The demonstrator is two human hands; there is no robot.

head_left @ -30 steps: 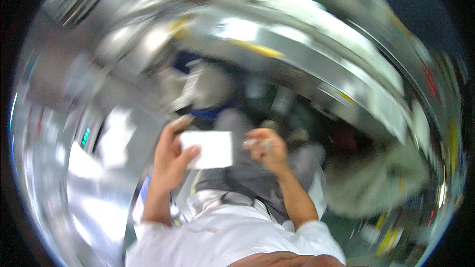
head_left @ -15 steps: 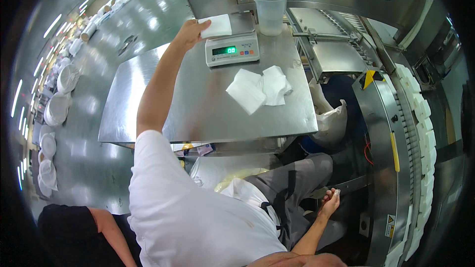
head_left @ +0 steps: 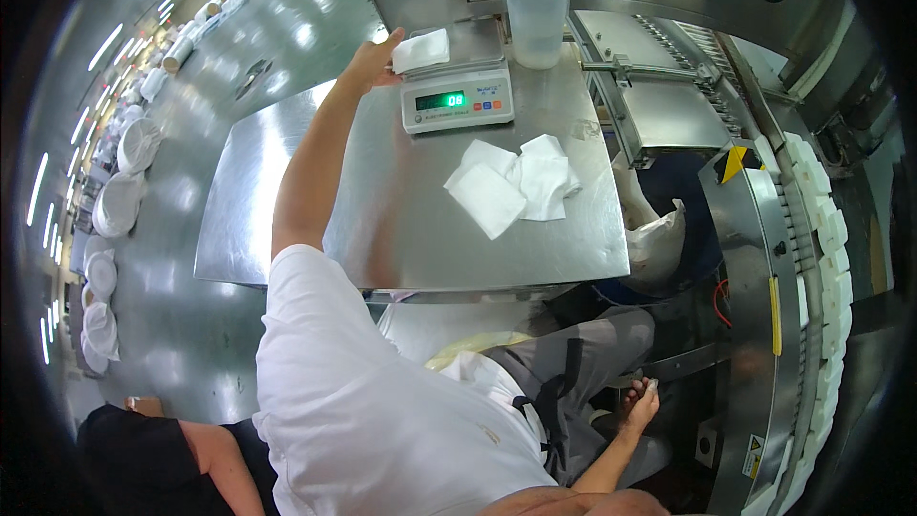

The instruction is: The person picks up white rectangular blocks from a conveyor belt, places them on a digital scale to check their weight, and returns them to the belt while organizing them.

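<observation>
A folded white cloth-like pad [head_left: 420,51] lies on the metal pan of a white electronic scale [head_left: 458,100] with a lit green display. My left hand [head_left: 375,61] is at the pan's left edge beside this pad, fingers apart and gripping nothing. On the steel table [head_left: 411,229], several more white pads [head_left: 492,199] overlap in a loose pile in front of the scale. Low at the right, near my knee, my right hand [head_left: 640,403] has its fingers curled. Something small and whitish shows at its fingertips, too small to name.
A translucent plastic jug [head_left: 536,24] stands right of the scale. Beyond it, a steel machine with a conveyor [head_left: 764,229] runs down the right side. A blue bin [head_left: 702,239] with a plastic bag sits beside the table. A person in black [head_left: 143,459] is at lower left.
My left hand has let go of the folded pad, which now rests on the scale pan. The digits on the display have changed. My right hand stays low, its fingers still curled.
</observation>
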